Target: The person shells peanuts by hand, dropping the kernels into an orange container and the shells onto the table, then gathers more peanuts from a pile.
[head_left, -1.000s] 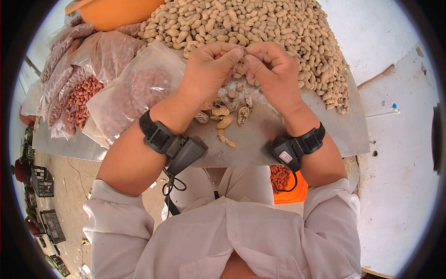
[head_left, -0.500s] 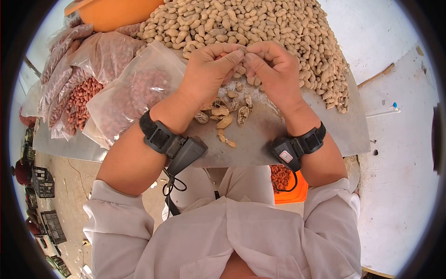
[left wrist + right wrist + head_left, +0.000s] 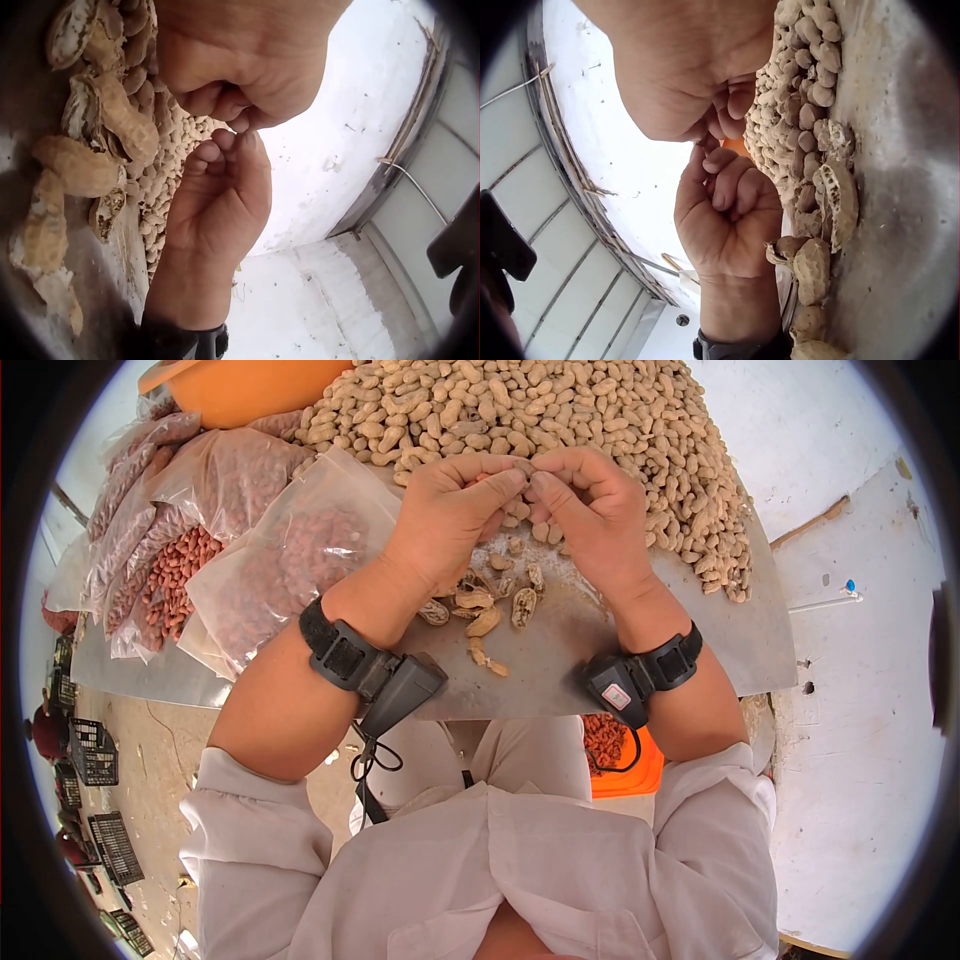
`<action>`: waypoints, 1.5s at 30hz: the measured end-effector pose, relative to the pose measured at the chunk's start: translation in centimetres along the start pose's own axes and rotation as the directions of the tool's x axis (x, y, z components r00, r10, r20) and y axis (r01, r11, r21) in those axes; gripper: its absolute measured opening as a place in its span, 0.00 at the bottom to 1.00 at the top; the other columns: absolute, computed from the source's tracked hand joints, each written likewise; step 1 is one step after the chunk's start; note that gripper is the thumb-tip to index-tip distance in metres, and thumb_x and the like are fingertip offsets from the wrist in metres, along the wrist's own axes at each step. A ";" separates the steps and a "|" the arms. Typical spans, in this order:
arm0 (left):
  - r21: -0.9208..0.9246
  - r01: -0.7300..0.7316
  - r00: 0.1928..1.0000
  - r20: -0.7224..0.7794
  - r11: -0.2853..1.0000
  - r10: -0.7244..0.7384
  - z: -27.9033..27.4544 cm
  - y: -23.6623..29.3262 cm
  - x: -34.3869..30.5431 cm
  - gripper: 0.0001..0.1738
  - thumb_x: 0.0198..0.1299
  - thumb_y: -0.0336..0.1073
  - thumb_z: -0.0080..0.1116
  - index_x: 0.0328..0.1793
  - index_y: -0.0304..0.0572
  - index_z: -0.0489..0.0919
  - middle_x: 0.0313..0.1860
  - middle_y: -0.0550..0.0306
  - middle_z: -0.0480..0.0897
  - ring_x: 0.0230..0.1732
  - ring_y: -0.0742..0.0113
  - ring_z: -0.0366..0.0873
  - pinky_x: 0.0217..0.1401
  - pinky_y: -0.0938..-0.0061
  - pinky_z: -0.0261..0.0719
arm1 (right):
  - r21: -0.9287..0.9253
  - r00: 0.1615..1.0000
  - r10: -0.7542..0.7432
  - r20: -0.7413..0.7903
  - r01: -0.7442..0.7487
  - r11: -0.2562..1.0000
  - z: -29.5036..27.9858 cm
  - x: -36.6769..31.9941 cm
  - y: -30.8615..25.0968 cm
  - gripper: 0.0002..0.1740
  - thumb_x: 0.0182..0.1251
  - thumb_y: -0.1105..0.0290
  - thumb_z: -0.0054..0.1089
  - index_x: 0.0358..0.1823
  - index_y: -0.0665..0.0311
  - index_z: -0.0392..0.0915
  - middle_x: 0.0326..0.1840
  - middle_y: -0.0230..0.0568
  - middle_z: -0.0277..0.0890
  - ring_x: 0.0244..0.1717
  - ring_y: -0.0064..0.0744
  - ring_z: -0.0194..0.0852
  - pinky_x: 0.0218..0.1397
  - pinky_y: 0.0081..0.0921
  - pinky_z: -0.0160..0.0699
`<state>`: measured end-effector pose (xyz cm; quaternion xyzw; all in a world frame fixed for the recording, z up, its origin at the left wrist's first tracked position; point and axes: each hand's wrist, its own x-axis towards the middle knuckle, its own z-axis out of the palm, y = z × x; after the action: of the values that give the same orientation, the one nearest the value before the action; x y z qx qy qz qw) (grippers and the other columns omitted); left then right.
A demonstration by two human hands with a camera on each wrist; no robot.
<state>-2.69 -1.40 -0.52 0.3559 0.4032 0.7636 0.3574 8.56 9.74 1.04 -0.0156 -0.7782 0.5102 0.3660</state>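
Note:
Over the near side of the peanut pile, both hands meet fingertip to fingertip. My left hand (image 3: 450, 515) has its fingers curled in, with a bit of red at them, and pinches one end of a small peanut (image 3: 523, 467). From the other side, thumb and forefinger of my right hand (image 3: 597, 520) pinch the same peanut. Fingers mostly cover it in both wrist views. Below the hands, broken peanut shells (image 3: 523, 608) lie scattered on the metal tabletop (image 3: 560, 670). Unshelled peanuts (image 3: 560, 410) are heaped just beyond.
Clear plastic bags of red peanut kernels (image 3: 183, 582) stand at the left, one flat bag (image 3: 300, 560) beside the left forearm. An orange basin (image 3: 250, 390) is behind them. Below the table edge sits an orange container (image 3: 645, 770) with reddish bits. A white wall (image 3: 860, 760) borders the right.
Both hands stay nearly in place, pinching together. The right thumb and fingers have shifted very slightly, and the peanut shows a little more between the fingertips.

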 end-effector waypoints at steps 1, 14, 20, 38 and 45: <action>0.000 0.002 1.000 0.002 1.000 -0.002 0.0 0.0 0.0 0.09 0.59 0.29 0.56 0.43 0.30 0.80 0.25 0.64 0.76 0.18 0.83 0.62 0.18 0.87 0.55 | -0.012 1.000 -0.008 -0.001 0.008 1.000 0.0 0.0 0.1 0.04 0.63 0.77 0.54 0.38 0.69 0.75 0.24 0.32 0.76 0.25 0.17 0.74 0.28 0.14 0.73; 0.061 -0.034 0.988 -0.147 0.998 0.043 1.0 -0.7 0.0 0.06 0.53 0.26 0.52 0.32 0.29 0.77 0.24 0.62 0.76 0.24 0.79 0.68 0.26 0.84 0.66 | -0.220 0.997 -0.020 -0.071 0.004 0.975 1.0 -0.1 0.9 0.02 0.62 0.76 0.55 0.32 0.68 0.74 0.23 0.33 0.76 0.21 0.15 0.69 0.24 0.14 0.67; 0.052 -0.023 0.986 -0.163 0.998 0.032 1.2 -0.8 0.0 0.05 0.54 0.26 0.51 0.30 0.31 0.77 0.24 0.62 0.76 0.23 0.79 0.67 0.26 0.84 0.65 | -0.050 0.992 0.089 -0.094 -0.094 0.994 1.5 0.0 0.4 0.02 0.60 0.77 0.53 0.30 0.69 0.72 0.23 0.36 0.76 0.23 0.20 0.73 0.25 0.17 0.71; -0.047 0.010 0.993 -0.118 0.999 -0.016 0.9 -0.6 0.0 0.05 0.58 0.29 0.52 0.33 0.35 0.77 0.24 0.64 0.74 0.19 0.82 0.63 0.20 0.86 0.58 | 0.585 0.967 0.253 0.044 -0.230 0.778 0.8 0.3 2.3 0.06 0.64 0.72 0.54 0.38 0.66 0.75 0.26 0.36 0.76 0.23 0.21 0.70 0.26 0.17 0.68; -0.068 0.029 0.991 -0.127 0.997 -0.037 0.9 -0.4 0.0 0.05 0.60 0.30 0.56 0.37 0.35 0.78 0.24 0.65 0.74 0.19 0.83 0.61 0.19 0.87 0.56 | 0.472 0.980 0.197 0.017 -0.181 0.863 0.1 0.3 2.4 0.08 0.65 0.71 0.54 0.42 0.67 0.76 0.27 0.35 0.77 0.25 0.21 0.73 0.29 0.16 0.71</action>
<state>-1.85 -0.93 -0.55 0.2873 0.4056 0.7918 0.3549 7.44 10.95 -0.79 -0.0104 -0.6194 0.7171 0.3195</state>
